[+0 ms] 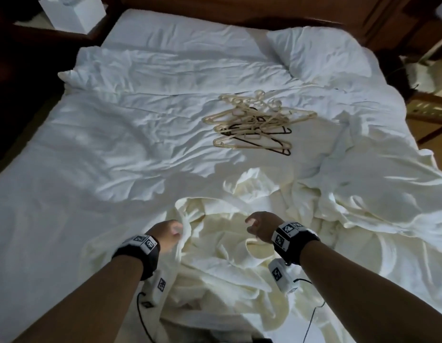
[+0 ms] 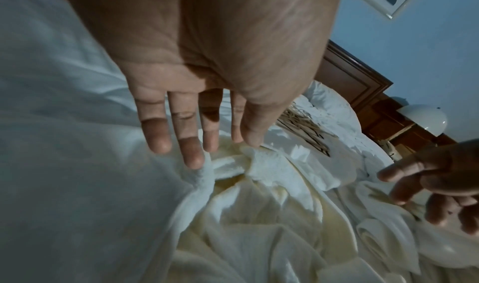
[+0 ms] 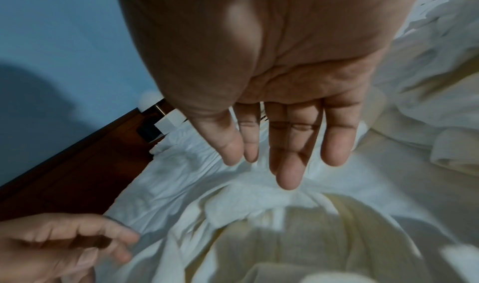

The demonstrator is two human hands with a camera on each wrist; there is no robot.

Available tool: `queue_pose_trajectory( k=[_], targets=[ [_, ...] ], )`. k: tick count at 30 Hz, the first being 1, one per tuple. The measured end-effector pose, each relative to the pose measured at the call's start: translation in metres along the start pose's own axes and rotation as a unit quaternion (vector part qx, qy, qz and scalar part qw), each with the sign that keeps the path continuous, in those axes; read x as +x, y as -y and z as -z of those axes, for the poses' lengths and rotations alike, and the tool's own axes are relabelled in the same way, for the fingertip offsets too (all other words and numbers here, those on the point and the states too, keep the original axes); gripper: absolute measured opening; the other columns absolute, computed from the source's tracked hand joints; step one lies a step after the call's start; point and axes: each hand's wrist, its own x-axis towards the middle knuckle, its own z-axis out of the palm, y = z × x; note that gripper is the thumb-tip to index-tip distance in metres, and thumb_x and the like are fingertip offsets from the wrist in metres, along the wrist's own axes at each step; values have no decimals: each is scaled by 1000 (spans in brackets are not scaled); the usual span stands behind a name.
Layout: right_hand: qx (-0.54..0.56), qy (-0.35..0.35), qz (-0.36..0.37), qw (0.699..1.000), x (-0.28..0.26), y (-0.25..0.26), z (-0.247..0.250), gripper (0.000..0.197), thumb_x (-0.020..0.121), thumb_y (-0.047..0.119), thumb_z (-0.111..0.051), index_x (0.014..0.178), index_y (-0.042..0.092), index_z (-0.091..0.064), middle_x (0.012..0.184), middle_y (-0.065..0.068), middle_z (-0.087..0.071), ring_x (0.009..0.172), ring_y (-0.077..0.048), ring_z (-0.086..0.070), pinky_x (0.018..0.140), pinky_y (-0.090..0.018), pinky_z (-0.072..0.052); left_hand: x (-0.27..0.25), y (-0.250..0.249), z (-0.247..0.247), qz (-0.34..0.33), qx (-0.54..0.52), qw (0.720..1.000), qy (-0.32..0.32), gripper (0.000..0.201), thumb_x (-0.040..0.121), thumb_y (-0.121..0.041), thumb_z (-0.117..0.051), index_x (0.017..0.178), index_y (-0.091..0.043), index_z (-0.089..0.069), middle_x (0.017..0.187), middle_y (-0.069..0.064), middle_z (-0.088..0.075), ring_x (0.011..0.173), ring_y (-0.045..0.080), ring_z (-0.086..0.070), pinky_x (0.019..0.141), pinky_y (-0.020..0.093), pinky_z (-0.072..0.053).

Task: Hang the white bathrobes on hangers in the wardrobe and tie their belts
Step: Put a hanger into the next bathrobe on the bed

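A crumpled cream-white bathrobe [image 1: 227,256] lies on the near part of the bed. My left hand [image 1: 176,230] is at its left edge, and in the left wrist view the straight fingers [image 2: 191,154] touch a fold of the robe [image 2: 272,195] without gripping it. Just above the robe [image 3: 285,236], my right hand [image 1: 251,225] hovers empty with its fingers [image 3: 287,172] extended. More white robe cloth [image 1: 363,206] is heaped to the right. A pile of several beige and dark hangers [image 1: 257,125] lies farther up the bed. No wardrobe is in view.
The white duvet [image 1: 103,144] covers the bed, with a pillow [image 1: 326,55] against the dark wooden headboard [image 1: 264,11]. A white box [image 1: 71,13] stands on the left nightstand. A white lamp [image 2: 425,119] sits at the bed's right. Wooden furniture [image 1: 427,115] stands beside the bed's right edge.
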Motion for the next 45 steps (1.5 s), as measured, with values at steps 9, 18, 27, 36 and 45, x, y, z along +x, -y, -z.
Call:
queue_pose_trajectory(
  k=[9, 18, 27, 36, 45],
  targets=[
    [-48, 2, -8, 999, 158, -16, 48, 31, 93, 34, -58, 123, 27, -62, 137, 1, -55, 124, -21, -51, 105, -32, -40, 92, -7, 0, 56, 10, 997, -59, 40, 93, -27, -54, 132, -28, -50, 145, 9, -33, 126, 29, -46, 106, 36, -39],
    [-145, -18, -8, 989, 297, 15, 91, 45, 92, 32, -56, 135, 24, -50, 144, -15, -34, 121, -38, -52, 103, -43, -42, 116, 15, -9, 111, 19, 993, 38, 49, 93, -31, -49, 141, -38, -43, 149, 13, -17, 134, 35, -31, 112, 40, -33],
    [-184, -61, 12, 981, 385, 28, 118, 50, 90, 27, -59, 137, 19, -47, 149, -15, -30, 127, -39, -45, 107, -45, -37, 132, 32, -18, 129, -92, 987, 37, 41, 90, -37, -56, 129, -24, -58, 133, 5, -53, 119, 24, -54, 103, 37, -43],
    [-201, 51, 21, 978, 355, 26, 66, 52, 78, 46, -68, 126, 29, -57, 131, -10, -43, 112, -34, -56, 98, -41, -47, 136, 32, -3, 187, -214, 950, -131, 13, 82, -7, -57, 84, -20, -59, 89, -4, -62, 87, 19, -57, 76, 22, -37],
    [-91, -73, 97, 988, 259, 37, 45, 37, 96, 17, -53, 132, 7, -57, 134, -16, -39, 117, -29, -52, 107, -30, -36, 118, 34, 35, 118, -330, 927, -132, 35, 84, 1, -54, 70, -27, -69, 90, -1, -71, 98, 20, -66, 94, 31, -50]
  ],
)
